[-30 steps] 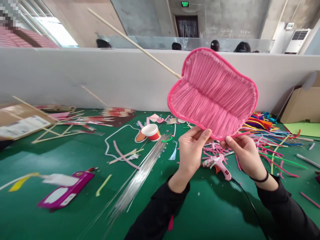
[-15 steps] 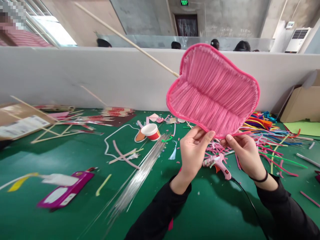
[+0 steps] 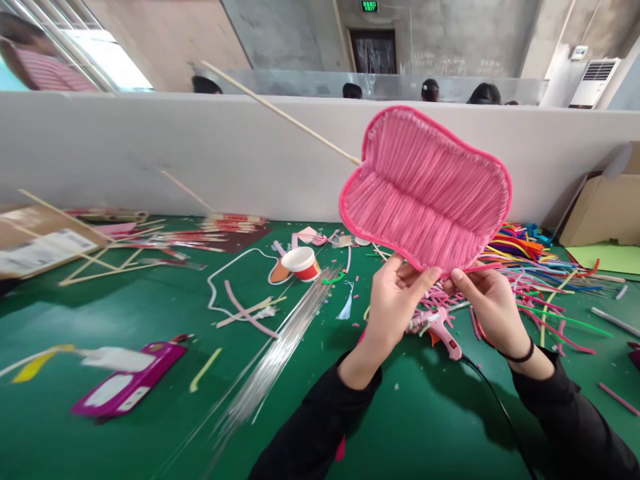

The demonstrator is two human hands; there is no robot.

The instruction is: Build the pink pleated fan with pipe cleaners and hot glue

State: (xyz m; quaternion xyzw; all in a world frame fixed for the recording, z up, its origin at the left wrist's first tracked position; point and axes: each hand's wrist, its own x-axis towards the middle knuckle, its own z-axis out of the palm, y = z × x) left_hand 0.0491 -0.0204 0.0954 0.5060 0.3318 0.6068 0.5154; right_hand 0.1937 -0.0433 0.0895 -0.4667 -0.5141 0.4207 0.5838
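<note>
A pink hand fan [image 3: 425, 193], its lobed face covered in fuzzy strips with a brighter pink edge, is held up above the table. From its left side a thin wooden stick [image 3: 280, 112] sticks out toward the upper left. My left hand [image 3: 397, 300] pinches the lower edge between thumb and fingers. Close beside it, my right hand [image 3: 487, 300] grips the same edge, with a pink strip near its fingers. Below the hands lies a pink glue gun [image 3: 440, 332], partly hidden by my left hand.
Pipe cleaners [image 3: 545, 293] are heaped on the right. A bundle of thin metal wires [image 3: 280, 360] runs across the green table [image 3: 170, 440]. Left of my hands are a paper cup [image 3: 301, 263], a blue tassel [image 3: 346, 301] and a purple device [image 3: 130, 380]. A white partition [image 3: 175, 147] stands behind.
The fan has tilted a little and its upper edge is lower, with the stick's tip moved down and right. My left hand has shifted slightly right, toward my right hand.
</note>
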